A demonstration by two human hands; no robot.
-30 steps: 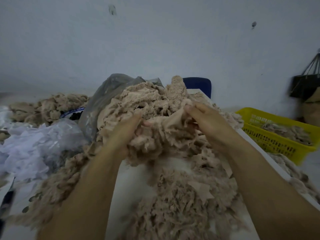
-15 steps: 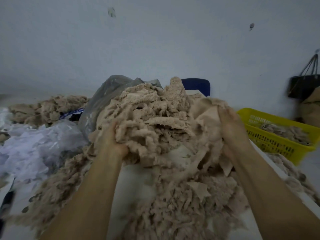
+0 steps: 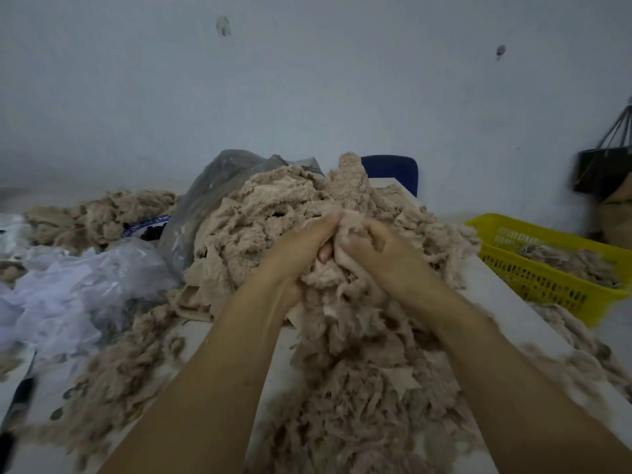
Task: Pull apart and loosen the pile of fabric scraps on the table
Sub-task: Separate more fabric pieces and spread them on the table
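Bare left hand [image 3: 298, 249] and right hand [image 3: 381, 256], bare forearms [image 3: 212, 388].

Dim light, pale grey wall [image 3: 307, 80] ahead of me with two small marks, blue chair back [image 3: 396, 167] before it, dark bag [image 3: 602, 169] at my far right.

Nothing is reading clearly here — the blue-and-white patterned strip [image 3: 145, 224] beside the grey plastic bag [image 3: 219, 186] is showing only blurred marks.
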